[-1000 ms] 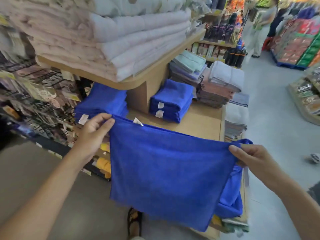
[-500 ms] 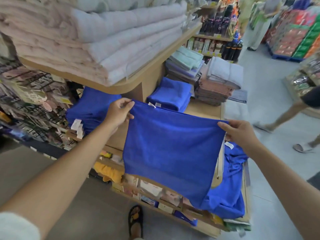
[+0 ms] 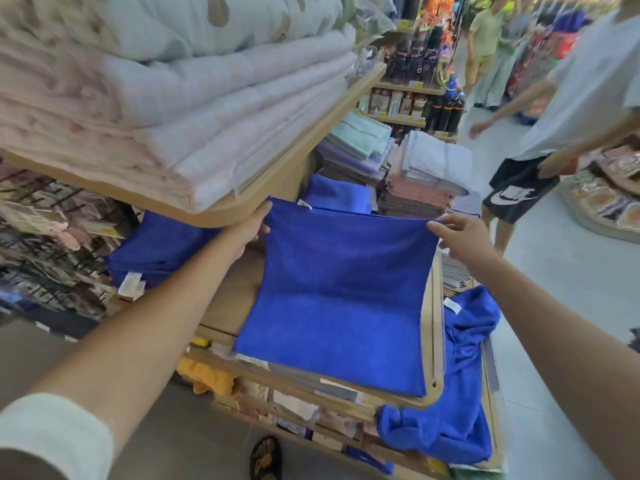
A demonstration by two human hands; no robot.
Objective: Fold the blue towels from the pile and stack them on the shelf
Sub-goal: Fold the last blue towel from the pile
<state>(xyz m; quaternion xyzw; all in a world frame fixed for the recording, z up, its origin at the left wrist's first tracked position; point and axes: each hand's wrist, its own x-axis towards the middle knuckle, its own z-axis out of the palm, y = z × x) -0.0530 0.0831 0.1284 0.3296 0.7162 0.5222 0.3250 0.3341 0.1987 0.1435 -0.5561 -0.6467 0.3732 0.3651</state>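
**Towel stretched over the shelf, held by its two far corners**

Head view: The blue towel (image 3: 339,289) hangs taut between both hands. Its near half lies on the wooden shelf (image 3: 228,299), with the front hem close to the shelf's front edge and reaching toward the front right corner. The left hand (image 3: 251,230) pinches the far left corner and the right hand (image 3: 460,237) pinches the far right corner between thumb and fingers, so the far edge is lifted clear of the board. One folded stack (image 3: 336,195) sits toward the back of the shelf and another (image 3: 156,244) at its left edge. The unfolded pile (image 3: 450,403) slumps on a lower tier beyond the right edge.

What could go wrong, as I judge it: the front hem lies so near the edge that a pull toward the body could drag the towel off the shelf. If one corner is carried over ahead of the other, the fold would come out skewed. The left hand works right under the rim of the upper shelf (image 3: 311,133) and could knock it. A passer-by (image 3: 554,116) stands near the right side, and a bump could shake the grip.

Hard to make out: the left fingertips are tucked behind the cloth. I cannot tell how many layers the towel has. The back stack is half covered by the towel, and the pile's lower part is hidden by the shelf's corner.
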